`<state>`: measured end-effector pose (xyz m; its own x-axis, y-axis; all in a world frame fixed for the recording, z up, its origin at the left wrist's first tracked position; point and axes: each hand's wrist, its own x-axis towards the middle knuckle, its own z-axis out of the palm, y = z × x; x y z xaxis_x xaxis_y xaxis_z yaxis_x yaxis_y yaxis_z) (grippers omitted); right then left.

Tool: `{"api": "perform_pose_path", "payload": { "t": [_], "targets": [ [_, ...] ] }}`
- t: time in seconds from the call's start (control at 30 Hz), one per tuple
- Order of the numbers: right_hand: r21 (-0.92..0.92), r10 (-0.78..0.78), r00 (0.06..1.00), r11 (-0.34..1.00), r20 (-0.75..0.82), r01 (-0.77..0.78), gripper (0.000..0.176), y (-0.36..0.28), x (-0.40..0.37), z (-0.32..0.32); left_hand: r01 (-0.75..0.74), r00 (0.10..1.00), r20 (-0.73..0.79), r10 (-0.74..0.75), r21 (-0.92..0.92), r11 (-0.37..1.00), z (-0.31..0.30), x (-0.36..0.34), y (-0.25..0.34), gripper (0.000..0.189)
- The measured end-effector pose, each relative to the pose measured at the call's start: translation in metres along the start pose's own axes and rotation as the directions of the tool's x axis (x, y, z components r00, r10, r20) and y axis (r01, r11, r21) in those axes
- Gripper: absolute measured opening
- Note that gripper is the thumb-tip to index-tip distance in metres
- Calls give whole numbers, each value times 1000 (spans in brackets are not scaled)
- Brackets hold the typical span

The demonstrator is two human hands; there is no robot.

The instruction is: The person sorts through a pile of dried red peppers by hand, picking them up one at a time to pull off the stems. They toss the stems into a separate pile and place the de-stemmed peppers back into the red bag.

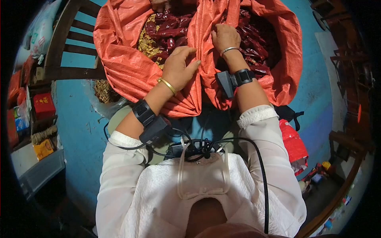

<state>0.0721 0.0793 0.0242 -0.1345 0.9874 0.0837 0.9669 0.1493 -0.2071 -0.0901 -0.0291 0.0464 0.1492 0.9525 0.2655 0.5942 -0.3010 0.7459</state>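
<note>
Two orange woven sacks stand side by side with their mouths open. The left sack [123, 71] holds dark red dried chillies [168, 27] and yellow-brown flaky bits [147, 41]. In the right sack [291, 51] lie more dark red chillies [252, 41]. My left hand [178, 68], with a gold bangle, is at the left sack's near inner rim, thumb and index finger apart. My right hand [227, 39], wearing a silver bangle, is curled over the right sack's inner rim; its fingertips are partly hidden.
Another person's hand [160, 4] shows at the left sack's far edge. A wooden chair [75, 73] stands left, near a clear bag of brown dried stuff [105, 92]. A red bag [293, 144] lies right on the blue floor [79, 119]. Black cables [260, 158] cross my lap.
</note>
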Motion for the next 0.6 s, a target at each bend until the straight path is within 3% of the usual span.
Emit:
{"api": "perform_pose_path", "payload": {
  "t": [0.03,0.1,0.13,0.2,0.23,0.27,0.33,0.37,0.4,0.43,0.47,0.5,0.53,0.6],
  "targets": [
    [-1,2,1000,1000,1,-2,26,2,-1,2,0,1000,2,0,-2,1000,1,2,2,31],
    [282,102,904,959,-415,22,32,7,-4,9,-201,972,-94,215,138,970,4,10,5,27],
    [279,98,903,960,-418,25,32,10,-2,10,-203,971,-98,217,137,970,6,15,6,27],
    [515,391,783,850,-483,-107,40,16,-2,11,-223,970,-80,229,72,972,12,25,8,24],
    [608,476,800,773,-366,-181,42,20,-4,14,-225,969,-84,231,68,972,17,30,7,24],
    [604,473,799,777,-371,-180,42,24,-6,18,-221,970,-76,232,122,968,24,35,3,26],
    [738,479,876,609,-50,-291,43,38,-8,38,-221,969,-68,236,174,960,30,42,3,28],
    [842,360,933,496,23,-212,31,56,-2,68,-139,989,-6,146,274,952,32,44,5,31],
    [842,363,931,496,21,-213,31,55,-7,57,-63,998,48,49,376,924,34,47,7,34],
    [922,367,904,226,218,-314,24,48,-18,34,7,994,92,-55,454,891,34,51,12,37],
    [913,311,861,-59,402,-405,17,41,-27,15,1,994,97,-50,455,891,35,55,15,37],
    [905,289,858,-146,425,-399,5,39,-32,5,93,982,97,-159,488,868,38,58,17,39],
    [906,292,858,-149,423,-396,5,43,-33,3,182,960,90,-266,522,833,40,63,18,42],
    [894,255,857,-115,447,-432,18,47,-35,1,203,959,62,-276,528,825,49,68,9,40]
  ]
}}
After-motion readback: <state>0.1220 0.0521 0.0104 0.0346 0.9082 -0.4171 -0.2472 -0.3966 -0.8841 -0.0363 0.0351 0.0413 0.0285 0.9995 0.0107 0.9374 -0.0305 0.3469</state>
